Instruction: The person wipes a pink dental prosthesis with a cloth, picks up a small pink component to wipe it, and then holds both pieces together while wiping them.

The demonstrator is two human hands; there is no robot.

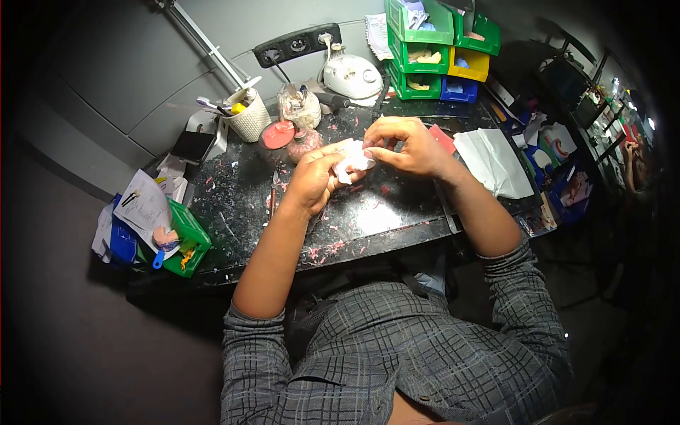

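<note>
Above the lit middle of the black workbench (pixel 244 237), my left hand (pixel 312 180) is closed around a white plaster dental model (pixel 352 161). Strong light washes out the model's detail, and fingers cover part of it. My right hand (pixel 407 147) has its thumb and fingertips pinched together at the model's right edge; whatever lies between them is too small to make out. Behind my left hand are a glass jar of pink bits (pixel 304 144) and a round red wax disc (pixel 278 133). A thin knife-like tool (pixel 274 191) lies left of my left wrist.
Pink wax scraps (pixel 333 249) litter the bench. A white paper sheet (pixel 494 163) lies right, beside a metal tool (pixel 449 214). Stacked bins (pixel 418 58), a white machine (pixel 352 75) and a tool cup (pixel 249 122) stand behind. A green bin (pixel 190 237) sits left.
</note>
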